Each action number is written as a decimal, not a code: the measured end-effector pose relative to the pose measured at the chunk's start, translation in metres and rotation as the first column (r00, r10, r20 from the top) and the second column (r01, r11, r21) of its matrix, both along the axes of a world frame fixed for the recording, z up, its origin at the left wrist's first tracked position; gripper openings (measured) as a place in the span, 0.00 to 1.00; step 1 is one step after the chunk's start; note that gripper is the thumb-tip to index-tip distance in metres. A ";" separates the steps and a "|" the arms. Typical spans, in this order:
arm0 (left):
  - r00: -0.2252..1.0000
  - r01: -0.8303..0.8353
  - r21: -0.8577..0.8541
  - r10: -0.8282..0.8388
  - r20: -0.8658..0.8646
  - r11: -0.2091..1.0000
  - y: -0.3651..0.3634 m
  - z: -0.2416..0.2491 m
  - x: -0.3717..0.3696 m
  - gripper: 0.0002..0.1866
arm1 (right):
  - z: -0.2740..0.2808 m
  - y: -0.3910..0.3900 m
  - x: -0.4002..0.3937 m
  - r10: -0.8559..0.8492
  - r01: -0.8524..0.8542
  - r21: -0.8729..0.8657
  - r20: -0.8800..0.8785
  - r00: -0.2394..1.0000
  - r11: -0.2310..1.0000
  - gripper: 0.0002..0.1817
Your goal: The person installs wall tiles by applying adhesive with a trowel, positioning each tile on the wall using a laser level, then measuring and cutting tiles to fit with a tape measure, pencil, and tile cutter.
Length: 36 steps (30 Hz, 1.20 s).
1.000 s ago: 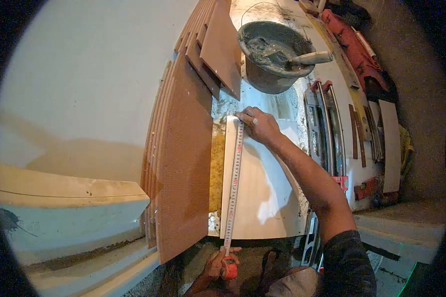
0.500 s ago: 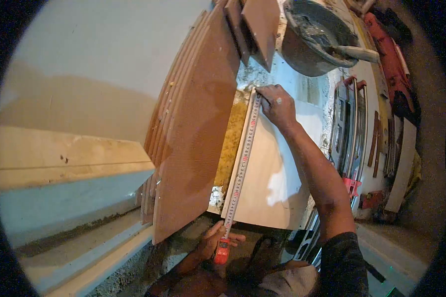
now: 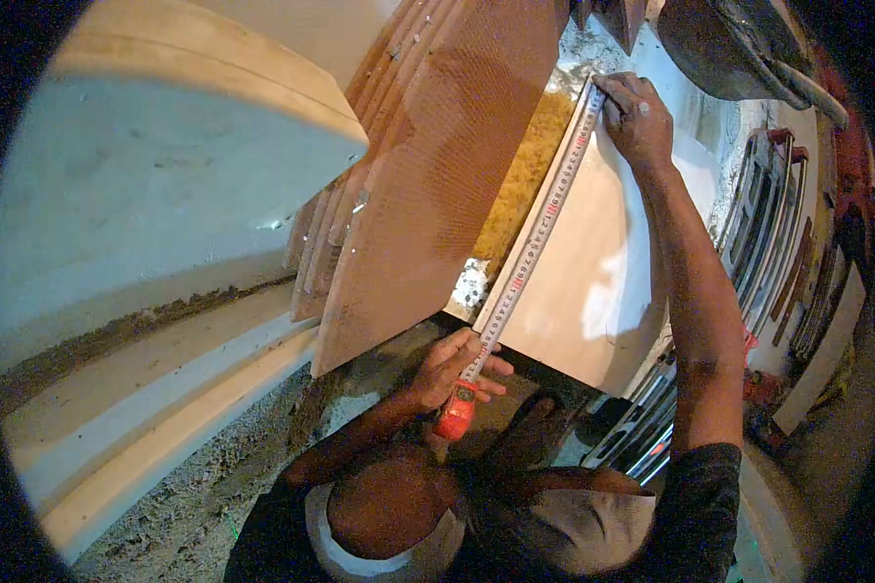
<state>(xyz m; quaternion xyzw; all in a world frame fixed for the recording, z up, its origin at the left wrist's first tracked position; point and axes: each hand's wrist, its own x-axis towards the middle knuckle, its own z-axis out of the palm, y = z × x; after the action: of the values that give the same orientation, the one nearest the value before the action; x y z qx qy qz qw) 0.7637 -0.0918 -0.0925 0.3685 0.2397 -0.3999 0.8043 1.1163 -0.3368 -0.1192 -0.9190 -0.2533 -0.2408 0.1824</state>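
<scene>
A measuring tape lies stretched along the left edge of a light tile. At the far corner, my right hand pinches the tape's hooked end against the tile, fingers closed. Nearer to me, my left hand holds the other end by the red tape case, its fingers around the blade and partly spread just off the tile's near edge. Beside the tile on the left is a strip of yellowish mortar.
Several brown tiles lean in a stack left of the mortar. A dark bucket stands at the top right. Below it, a tile cutter with metal rails lies beside the tile. A pale ledge juts in from the left.
The view has tilted and shifted, so the tile, tape and both hands appear higher and farther right. Both hands keep their hold on the tape.
</scene>
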 end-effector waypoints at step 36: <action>1.000 -0.024 0.027 0.023 0.012 0.999 0.001 0.013 0.011 0.21 | 0.004 0.000 -0.001 -0.006 0.006 -0.061 -0.002 1.000 0.998 0.16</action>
<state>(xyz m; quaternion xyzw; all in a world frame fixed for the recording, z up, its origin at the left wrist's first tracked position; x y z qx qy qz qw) 0.7748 -0.0908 -0.0800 0.3788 0.2449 -0.3851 0.8051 1.1155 -0.3371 -0.1155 -0.9251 -0.2575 -0.2327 0.1539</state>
